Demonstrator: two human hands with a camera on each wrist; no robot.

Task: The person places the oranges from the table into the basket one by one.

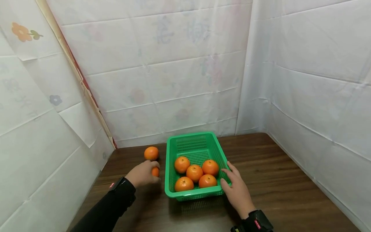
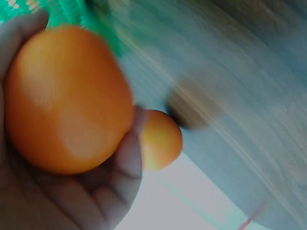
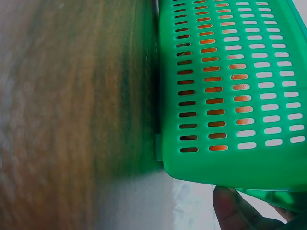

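Note:
My left hand (image 1: 142,174) grips an orange (image 2: 72,100) just left of the green basket (image 1: 169,167). In the head view, the fingers cover much of that fruit. Behind it on the table stands another orange (image 1: 151,153), partly hidden by the hand in the left wrist view. Several oranges (image 1: 194,173) lie inside the basket, mostly toward its near end. At the basket's right side, my right hand (image 1: 238,193) holds the rim near the front corner. The right wrist view has its thumb (image 3: 228,206) at the rim, beside the slotted wall (image 3: 225,105).
The basket stands on a dark wooden table (image 1: 278,180). Pale sheets hang behind it (image 1: 174,71) and along the right side (image 1: 321,80). Another sheet (image 1: 43,138) hangs on the left, next to a long, thin strip (image 1: 78,74) leaning at an angle.

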